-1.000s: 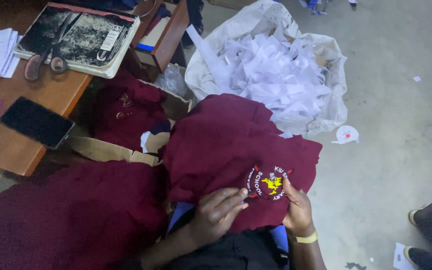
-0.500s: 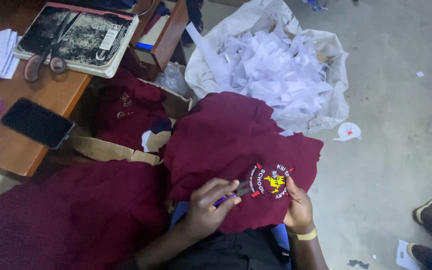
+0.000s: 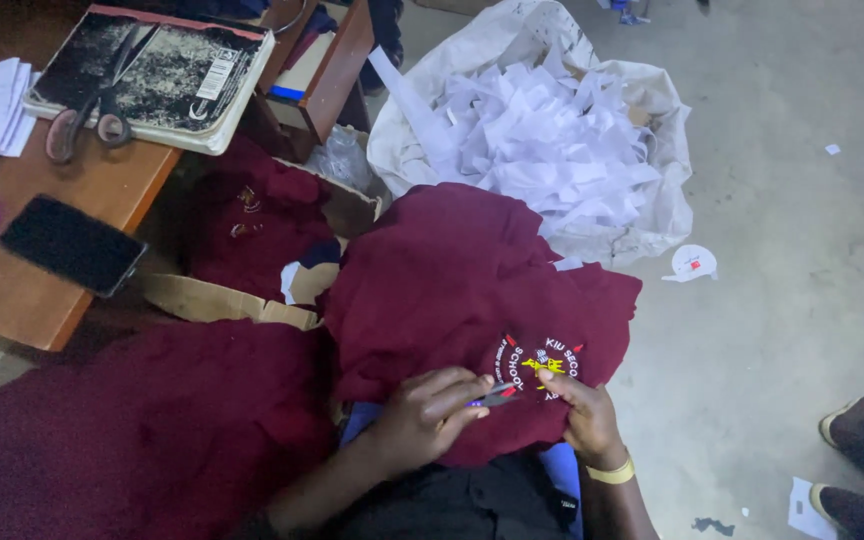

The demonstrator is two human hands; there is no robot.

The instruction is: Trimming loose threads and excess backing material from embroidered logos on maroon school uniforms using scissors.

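The left hand (image 3: 427,415) pinches a small slim tool (image 3: 497,397) against the embroidered badge (image 3: 542,365) of the maroon knitted sweater (image 3: 452,280) on the lap, while the right hand (image 3: 580,415) grips the cloth just beside it.

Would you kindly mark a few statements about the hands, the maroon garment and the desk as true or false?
1. The left hand holds a small tool against the embroidered badge. True.
2. The right hand rests on the dark phone. False: it grips the maroon garment beside the badge.
3. Scissors lie on the worn book. True.
4. The white sack holds folded garments. False: it holds paper scraps.
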